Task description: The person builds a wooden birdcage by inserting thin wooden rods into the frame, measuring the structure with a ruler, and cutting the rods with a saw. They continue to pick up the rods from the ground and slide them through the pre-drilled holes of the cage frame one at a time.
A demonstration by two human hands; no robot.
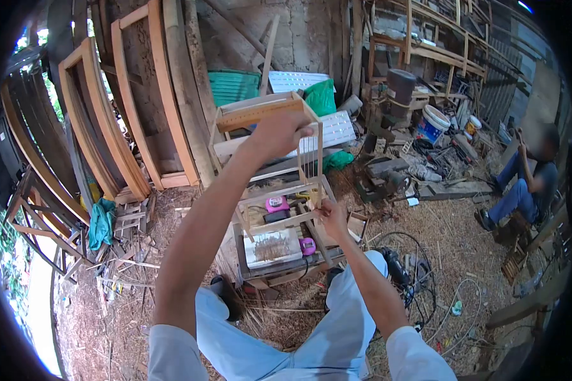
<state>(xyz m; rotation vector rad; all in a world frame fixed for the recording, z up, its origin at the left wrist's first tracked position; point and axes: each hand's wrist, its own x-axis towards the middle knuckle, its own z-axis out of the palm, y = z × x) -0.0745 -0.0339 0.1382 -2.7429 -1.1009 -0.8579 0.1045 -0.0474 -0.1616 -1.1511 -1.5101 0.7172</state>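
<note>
A small wooden frame (pixel 267 105) with thin slats and wires stands upright on a low workbench in front of me. My left hand (pixel 283 133) is closed on its upper bar near the right corner. Lower down, my right hand (pixel 330 219) has its fingers pinched at the frame's lower right corner; whatever is between them is too small to make out. Pink tape measures, one (pixel 277 204) behind the lower bar and another (pixel 307 246) at the bench's front, lie near a white box (pixel 272 248) with a dark smeared top.
Wooden door frames (pixel 162 95) lean at the left. A person (pixel 534 178) sits at the far right. Scrap wood, a paint bucket (pixel 433 124) and tools lie at the right. Cables (pixel 426 273) and shavings cover the ground near my right leg.
</note>
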